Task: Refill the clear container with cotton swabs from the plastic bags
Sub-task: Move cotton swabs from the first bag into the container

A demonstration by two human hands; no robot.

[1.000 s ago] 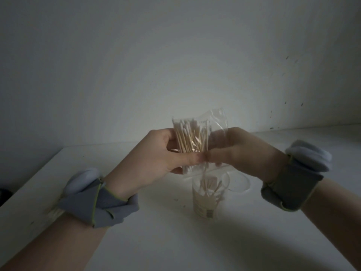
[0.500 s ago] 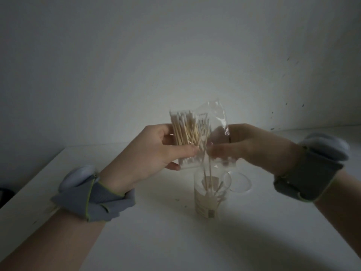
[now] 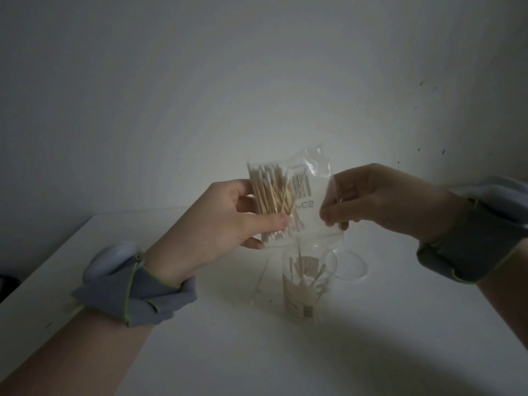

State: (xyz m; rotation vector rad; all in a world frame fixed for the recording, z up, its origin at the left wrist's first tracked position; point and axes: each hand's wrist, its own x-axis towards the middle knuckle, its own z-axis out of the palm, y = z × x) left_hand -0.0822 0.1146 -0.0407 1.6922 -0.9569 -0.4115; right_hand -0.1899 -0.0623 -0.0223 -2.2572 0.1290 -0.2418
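The clear container stands upright on the white table, near the centre and slightly to the right. It holds a few cotton swabs leaning at mixed angles. A label with a barcode shows on its wall.

The plastic bag hangs just above the container's open mouth, held in the air by both hands. Whether its lower edge touches the rim cannot be told. A bunch of swabs stands upright in the bag's left part. The right part is flat and transparent and carries a printed barcode.

The left hand grips the left part of the bag, fingers curled behind it and thumb pressed across the front of the bunch. The right hand pinches the bag's right edge between thumb and fingertips, near the lower corner.

A round clear lid lies flat on the table just beside the container, to its far right. A thin pale streak left of the container is too blurred to identify.

Each wrist carries a grey band: the left band and the right band. A plain wall stands at the far side.
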